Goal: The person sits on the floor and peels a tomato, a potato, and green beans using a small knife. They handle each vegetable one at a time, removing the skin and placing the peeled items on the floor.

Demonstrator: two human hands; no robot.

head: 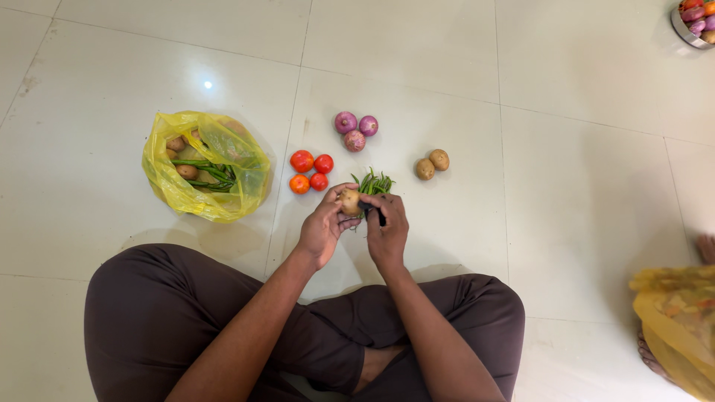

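Note:
I sit cross-legged on a tiled floor. My left hand [322,225] holds a small brown potato [349,201] by its fingertips. My right hand [386,228] is closed on a dark-handled tool [376,212] pressed against the potato. Just beyond my hands lies a bunch of green chillies [375,182]. Two more potatoes [432,164] lie on the floor to the right, three purple onions [354,131] farther out, and several red tomatoes [310,172] to the left.
A yellow plastic bag [206,166] at the left holds potatoes and green beans. A metal bowl [693,22] of vegetables sits at the top right corner. Another person's yellow garment [678,316] and foot show at the right edge.

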